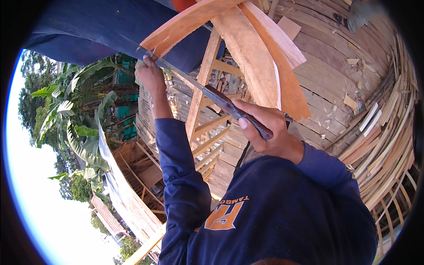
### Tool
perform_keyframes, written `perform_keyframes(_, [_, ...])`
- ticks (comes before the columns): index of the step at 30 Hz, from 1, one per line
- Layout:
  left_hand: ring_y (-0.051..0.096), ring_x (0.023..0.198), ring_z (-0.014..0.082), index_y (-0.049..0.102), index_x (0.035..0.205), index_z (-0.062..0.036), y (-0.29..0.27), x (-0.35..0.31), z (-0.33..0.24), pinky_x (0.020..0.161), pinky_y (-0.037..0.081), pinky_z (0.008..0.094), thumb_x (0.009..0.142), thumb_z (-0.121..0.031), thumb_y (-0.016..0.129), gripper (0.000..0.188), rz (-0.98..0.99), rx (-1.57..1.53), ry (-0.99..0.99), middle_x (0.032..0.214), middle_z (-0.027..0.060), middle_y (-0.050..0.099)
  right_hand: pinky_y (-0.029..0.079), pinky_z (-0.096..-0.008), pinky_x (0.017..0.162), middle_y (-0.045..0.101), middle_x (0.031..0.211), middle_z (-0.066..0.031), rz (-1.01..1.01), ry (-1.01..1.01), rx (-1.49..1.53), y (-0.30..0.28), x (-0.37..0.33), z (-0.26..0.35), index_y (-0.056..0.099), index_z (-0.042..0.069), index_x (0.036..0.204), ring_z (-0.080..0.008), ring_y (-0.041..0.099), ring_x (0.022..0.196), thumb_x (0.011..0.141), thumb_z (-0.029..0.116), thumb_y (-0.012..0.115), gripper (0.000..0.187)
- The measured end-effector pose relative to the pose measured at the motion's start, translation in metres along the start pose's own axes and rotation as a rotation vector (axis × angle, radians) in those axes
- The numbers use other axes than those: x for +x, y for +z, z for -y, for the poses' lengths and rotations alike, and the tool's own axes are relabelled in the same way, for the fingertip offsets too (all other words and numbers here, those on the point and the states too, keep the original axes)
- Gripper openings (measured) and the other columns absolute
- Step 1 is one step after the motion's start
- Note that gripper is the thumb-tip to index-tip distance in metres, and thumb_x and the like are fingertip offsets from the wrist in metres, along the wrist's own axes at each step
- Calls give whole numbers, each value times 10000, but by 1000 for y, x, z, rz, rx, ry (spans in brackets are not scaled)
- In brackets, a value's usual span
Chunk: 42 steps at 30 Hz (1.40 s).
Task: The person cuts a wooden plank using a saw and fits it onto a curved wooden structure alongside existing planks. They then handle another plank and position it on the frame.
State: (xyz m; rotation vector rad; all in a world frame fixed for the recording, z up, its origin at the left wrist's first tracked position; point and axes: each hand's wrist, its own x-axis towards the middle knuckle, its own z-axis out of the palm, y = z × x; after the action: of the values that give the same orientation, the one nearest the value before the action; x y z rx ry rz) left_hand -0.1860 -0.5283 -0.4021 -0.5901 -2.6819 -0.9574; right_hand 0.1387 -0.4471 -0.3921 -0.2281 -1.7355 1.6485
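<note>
My right hand (265, 130) grips the dark wooden handle of a long knife (185, 77), whose thin blade runs up and left to the lower edge of a curved orange-brown wooden plank (194, 22). My left hand (150, 73) is closed near the blade's far end, right under that plank's split edge; whether it grips the blade or the wood is unclear. A second, wider pale plank (256, 57) curves down beside the first. Both my arms are in dark blue sleeves.
A wooden ladder-like frame (201, 92) stands below the planks. Plank flooring (335, 66) littered with wood chips lies to the right, with stacked bent strips (384, 141) along its edge. A dark blue tarp (88, 31) hangs above; banana plants (84, 115) stand to the left.
</note>
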Motion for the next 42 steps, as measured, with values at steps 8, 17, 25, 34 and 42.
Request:
perform_keyframes(8, [445, 516, 330, 668, 825, 97, 0, 5, -1, 595, 381, 461, 958, -283, 425, 470, 39, -51, -43, 566, 234, 520, 501, -229, 650, 674, 926, -170, 7, 121, 103, 23, 35, -16, 572, -80, 1168, -104, 622, 719, 903, 110, 541, 328])
perform_keyframes(17, [506, 532, 365, 652, 839, 125, 3, 16, -4, 604, 415, 444, 945, -254, 446, 444, 8, 16, -30, 630, 285, 573, 495, -261, 625, 670, 905, -157, -13, 124, 115, 41, 60, -16, 577, -59, 1177, -119, 617, 711, 903, 115, 553, 326])
perform_keyframes(25, [565, 627, 430, 653, 826, 119, 8, 13, 9, 652, 422, 461, 944, -259, 428, 455, -23, 18, -60, 681, 308, 588, 527, -300, 618, 660, 902, -233, -79, 23, 55, 31, 27, -11, 571, -89, 1135, -218, 690, 739, 855, 65, 585, 320])
perform_keyframes(34, [491, 565, 392, 658, 825, 100, 1, 15, 4, 624, 408, 444, 955, -282, 420, 468, -5, -51, -116, 619, 275, 549, 510, -280, 641, 672, 899, -188, -91, -12, 34, 33, 15, -7, 587, -59, 1140, -160, 653, 725, 898, 109, 553, 296])
perform_keyframes(42, [519, 591, 447, 587, 749, 157, 6, 19, 9, 640, 398, 492, 939, -284, 437, 503, 23, -33, -28, 660, 342, 535, 506, -261, 654, 666, 885, -193, -57, 31, 28, 57, 74, -11, 571, -97, 1132, -156, 646, 726, 894, 98, 544, 308])
